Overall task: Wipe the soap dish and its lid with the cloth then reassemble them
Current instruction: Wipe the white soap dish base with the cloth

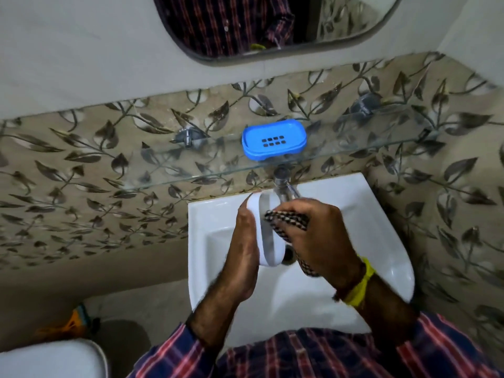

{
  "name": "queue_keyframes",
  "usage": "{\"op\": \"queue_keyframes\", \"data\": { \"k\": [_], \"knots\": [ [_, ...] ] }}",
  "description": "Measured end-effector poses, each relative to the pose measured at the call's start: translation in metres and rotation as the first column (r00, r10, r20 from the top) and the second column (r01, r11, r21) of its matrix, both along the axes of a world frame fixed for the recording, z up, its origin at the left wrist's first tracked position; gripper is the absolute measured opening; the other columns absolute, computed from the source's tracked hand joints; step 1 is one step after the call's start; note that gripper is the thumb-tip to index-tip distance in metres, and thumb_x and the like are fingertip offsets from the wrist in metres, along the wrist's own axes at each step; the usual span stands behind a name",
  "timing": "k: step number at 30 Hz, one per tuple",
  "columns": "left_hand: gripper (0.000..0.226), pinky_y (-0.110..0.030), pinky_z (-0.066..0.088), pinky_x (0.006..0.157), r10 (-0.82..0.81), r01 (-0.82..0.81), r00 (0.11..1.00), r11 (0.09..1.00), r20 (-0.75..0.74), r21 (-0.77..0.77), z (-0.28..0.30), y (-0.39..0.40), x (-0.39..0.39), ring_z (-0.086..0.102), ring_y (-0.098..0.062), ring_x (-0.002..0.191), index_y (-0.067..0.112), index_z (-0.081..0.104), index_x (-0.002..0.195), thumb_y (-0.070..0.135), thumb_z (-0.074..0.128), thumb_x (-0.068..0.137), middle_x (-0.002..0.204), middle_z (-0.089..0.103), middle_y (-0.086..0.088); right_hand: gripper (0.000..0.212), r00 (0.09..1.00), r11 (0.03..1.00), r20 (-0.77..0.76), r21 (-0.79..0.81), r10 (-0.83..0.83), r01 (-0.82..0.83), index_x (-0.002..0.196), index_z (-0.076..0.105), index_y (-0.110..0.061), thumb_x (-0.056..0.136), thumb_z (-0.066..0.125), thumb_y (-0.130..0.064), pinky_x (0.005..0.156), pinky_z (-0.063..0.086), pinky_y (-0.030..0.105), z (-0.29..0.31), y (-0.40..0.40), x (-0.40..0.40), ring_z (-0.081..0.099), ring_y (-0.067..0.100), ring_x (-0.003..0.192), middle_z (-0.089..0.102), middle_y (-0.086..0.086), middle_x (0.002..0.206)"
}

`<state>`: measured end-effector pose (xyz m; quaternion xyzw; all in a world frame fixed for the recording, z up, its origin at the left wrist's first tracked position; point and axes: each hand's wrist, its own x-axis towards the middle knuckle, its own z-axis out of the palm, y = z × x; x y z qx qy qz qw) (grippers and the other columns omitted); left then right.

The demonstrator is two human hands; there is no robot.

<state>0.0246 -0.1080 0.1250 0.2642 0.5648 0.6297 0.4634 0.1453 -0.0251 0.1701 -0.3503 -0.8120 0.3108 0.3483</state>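
Left hand (242,252) holds the white lid (263,230) on edge over the basin (387,241); palm and fingers are wrapped along its outer side, hollow facing right. Lid is smooth glossy plastic, a rounded oblong with a shallow rim. Left grip: closed around the lid.

Right hand (316,236) bunches a checked cloth (286,218), woven, dark and light squares, and presses it into the lid's inner face. A tail of cloth hangs down below the hand toward the drain. Right grip: closed around the cloth. Yellow band (360,285) on the right wrist.

Blue soap dish (274,139) sits flat on the glass shelf (191,170) above the basin, well apart from the lid. It is matte-looking plastic, a rounded rectangle with a raised rim and two rows of small drain slots in the floor.

Chrome tap (283,184) sits just behind the lid. Basin is glossy white ceramic. Wall tile has a leaf-and-vine pattern.
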Motion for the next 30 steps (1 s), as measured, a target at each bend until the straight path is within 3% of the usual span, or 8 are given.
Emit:
{"op": "queue_keyframes", "data": {
  "k": [3, 5, 9, 13, 16, 18, 22, 30],
  "knots": [
    [0.077, -0.024, 0.048, 0.102, 0.082, -0.082, 0.988, 0.997, -0.128, -0.001, -0.003, -0.003, -0.006, 0.048, 0.005, 0.136, 0.049, 0.043, 0.147, 0.088, 0.044, 0.081, 0.148, 0.052, 0.026, 0.015, 0.983, 0.988, -0.113, -0.071, -0.147, 0.14, 0.095, 0.073, -0.023, 0.08, 0.076, -0.023, 0.076, 0.051, 0.01, 0.0, 0.006, 0.012, 0.067, -0.002, 0.083, 0.074, -0.015, 0.087],
    [0.072, -0.013, 0.047, 0.09, 0.087, -0.098, 0.978, 0.994, -0.189, -0.048, -0.005, -0.006, -0.008, 0.046, 0.024, 0.123, 0.064, 0.04, 0.139, 0.093, 0.046, 0.073, 0.136, 0.049, 0.046, 0.019, 0.985, 0.947, -0.066, -0.291, -0.159, 0.133, 0.095, 0.072, -0.022, 0.078, 0.081, -0.02, 0.073, 0.051, 0.008, -0.006, 0.015, 0.018, 0.068, -0.004, 0.082, 0.074, -0.015, 0.086],
    [0.05, -0.026, 0.048, 0.092, -0.044, -0.012, 0.962, 0.979, -0.27, -0.204, -0.006, -0.007, -0.009, 0.047, 0.033, 0.105, 0.063, 0.035, 0.135, 0.078, 0.039, 0.087, 0.116, 0.049, 0.056, 0.022, 0.964, 0.7, -0.125, -0.71, -0.233, 0.077, 0.094, 0.07, -0.008, 0.076, 0.079, 0.0, 0.06, 0.057, 0.021, -0.029, 0.016, 0.026, 0.072, 0.014, 0.074, 0.076, 0.003, 0.083],
    [0.069, -0.037, 0.048, 0.1, -0.143, 0.039, 0.909, 0.964, -0.391, -0.262, -0.004, -0.008, -0.007, 0.054, -0.003, 0.117, 0.046, 0.033, 0.147, 0.076, 0.037, 0.086, 0.137, 0.053, 0.021, 0.011, 0.919, 0.544, -0.181, -0.838, -0.351, 0.042, 0.089, 0.07, -0.001, 0.08, 0.076, 0.0, 0.055, 0.057, 0.027, -0.043, 0.009, 0.032, 0.074, 0.021, 0.069, 0.077, 0.007, 0.075],
    [0.059, -0.03, 0.049, 0.077, -0.17, 0.038, 0.856, 0.963, -0.489, -0.268, -0.01, -0.018, -0.008, 0.061, -0.014, 0.1, 0.039, 0.035, 0.144, 0.069, 0.042, 0.094, 0.134, 0.059, 0.003, 0.007, 0.884, 0.422, -0.184, -0.906, -0.43, 0.016, 0.091, 0.071, 0.003, 0.086, 0.07, -0.002, 0.06, 0.06, 0.032, -0.052, 0.009, 0.04, 0.075, 0.028, 0.074, 0.077, 0.015, 0.082],
    [0.058, -0.029, 0.048, 0.072, -0.182, 0.026, 0.833, 0.956, -0.522, -0.292, -0.012, -0.021, -0.011, 0.062, -0.011, 0.093, 0.037, 0.037, 0.14, 0.067, 0.048, 0.092, 0.13, 0.06, 0.0, 0.006, 0.865, 0.379, -0.185, -0.925, -0.466, 0.007, 0.091, 0.071, 0.001, 0.088, 0.067, -0.002, 0.063, 0.061, 0.034, -0.054, 0.01, 0.045, 0.075, 0.029, 0.078, 0.077, 0.017, 0.086],
    [0.085, -0.016, 0.044, 0.085, -0.131, -0.05, 0.785, 0.961, -0.605, -0.273, -0.007, -0.02, -0.015, 0.059, -0.007, 0.109, 0.035, 0.045, 0.143, 0.08, 0.055, 0.072, 0.131, 0.061, 0.005, 0.011, 0.864, 0.336, -0.149, -0.941, -0.481, 0.025, 0.099, 0.068, 0.003, 0.09, 0.064, -0.002, 0.071, 0.062, 0.042, -0.058, 0.008, 0.043, 0.072, 0.032, 0.083, 0.074, 0.022, 0.097],
    [0.102, -0.033, 0.053, 0.1, -0.051, -0.158, 0.712, 0.96, -0.7, -0.231, -0.007, -0.018, -0.034, 0.06, -0.012, 0.115, 0.024, 0.056, 0.141, 0.085, 0.065, 0.06, 0.131, 0.061, 0.004, 0.026, 0.891, 0.261, -0.184, -0.962, -0.414, -0.077, 0.118, 0.058, 0.01, 0.096, 0.055, -0.003, 0.074, 0.061, 0.044, -0.061, 0.0, 0.032, 0.07, 0.033, 0.094, 0.068, 0.026, 0.112]
  ]
}}
